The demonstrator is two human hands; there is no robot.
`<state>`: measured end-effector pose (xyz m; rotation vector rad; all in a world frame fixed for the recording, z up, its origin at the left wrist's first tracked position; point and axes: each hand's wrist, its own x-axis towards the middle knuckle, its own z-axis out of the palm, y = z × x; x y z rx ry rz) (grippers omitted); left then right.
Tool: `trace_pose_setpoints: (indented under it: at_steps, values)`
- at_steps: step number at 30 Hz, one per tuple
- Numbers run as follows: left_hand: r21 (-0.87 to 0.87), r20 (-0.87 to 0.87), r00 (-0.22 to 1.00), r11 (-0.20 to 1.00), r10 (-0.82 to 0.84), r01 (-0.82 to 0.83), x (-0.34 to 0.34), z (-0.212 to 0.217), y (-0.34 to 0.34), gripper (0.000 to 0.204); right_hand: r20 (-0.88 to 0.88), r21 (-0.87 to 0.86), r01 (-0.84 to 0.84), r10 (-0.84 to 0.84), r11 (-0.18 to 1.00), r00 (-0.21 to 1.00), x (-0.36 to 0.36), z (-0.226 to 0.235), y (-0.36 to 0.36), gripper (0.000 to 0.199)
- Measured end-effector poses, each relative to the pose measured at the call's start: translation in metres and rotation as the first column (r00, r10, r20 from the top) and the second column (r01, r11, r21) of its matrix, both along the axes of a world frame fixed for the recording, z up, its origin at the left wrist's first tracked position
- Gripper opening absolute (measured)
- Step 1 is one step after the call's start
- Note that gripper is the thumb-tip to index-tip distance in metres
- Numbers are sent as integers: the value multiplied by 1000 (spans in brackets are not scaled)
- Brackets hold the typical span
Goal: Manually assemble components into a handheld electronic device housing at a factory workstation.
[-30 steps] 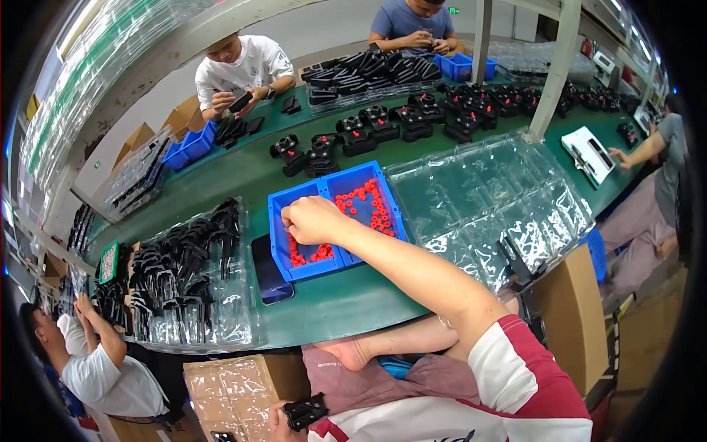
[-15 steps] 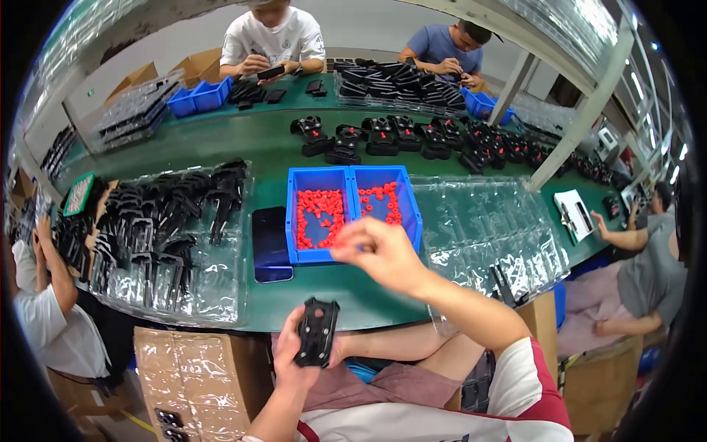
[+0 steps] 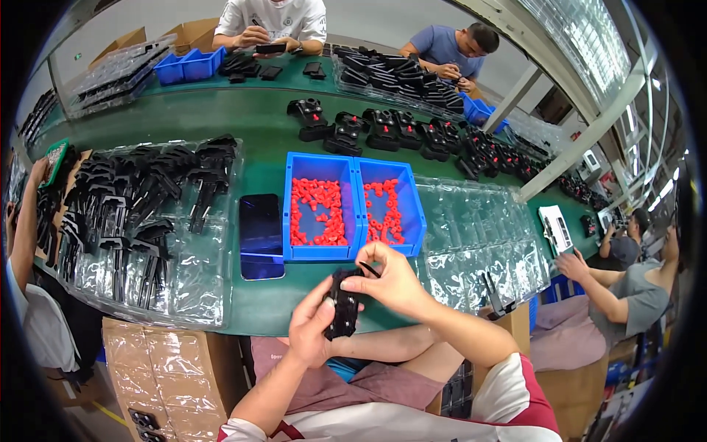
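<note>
Below the blue bins, my left hand (image 3: 311,328) is closed around a black plastic housing (image 3: 343,313) that stands upright, with small bright spots on its face. My right hand (image 3: 390,283) comes in from the right and pinches at the housing's upper end, its thumb against the black surface. A thin dark strip (image 3: 370,270) shows between its fingers. Whatever else those fingertips hold is hidden. Just beyond the hands, a blue two-compartment bin (image 3: 318,253) holds many small red plastic pieces (image 3: 324,210).
Left of the bin lies a dark phone (image 3: 261,236), then a clear tray (image 3: 199,295) of black clip parts. Another clear tray (image 3: 479,236) is at right. Assembled black units (image 3: 346,132) with red bits line the far side. Co-workers sit opposite and at both sides.
My right hand has left the bin and come down to the upper end of the black housing. My left hand has raised and turned the housing. The whole view has shifted slightly.
</note>
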<state>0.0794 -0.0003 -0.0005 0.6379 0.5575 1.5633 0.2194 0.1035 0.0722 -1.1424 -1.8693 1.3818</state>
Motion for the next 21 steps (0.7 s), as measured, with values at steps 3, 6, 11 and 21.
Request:
trace_pose_setpoints:
  at_steps: [3, 6, 11, 21]
  values:
    - [-73, 271, 962, 997, 39, -19, -11, -5, 17, 54, 67, 218, 68, -84, 974, 994, -12, 20, 32, 22]
    - [-70, 333, 943, 997, 10, 14, -16, -1, 16, 54, 185, 648, -5, -151, 762, 971, -5, 14, 80, 16]
    - [-75, 352, 934, 993, -56, 88, -21, 3, 20, 55, 517, 486, -158, -137, 859, 845, -7, 0, 98, 14]
    - [-39, 444, 881, 979, -164, 202, -24, -6, 19, 62, 524, 376, -39, -177, 926, 833, -5, 5, 97, 15]
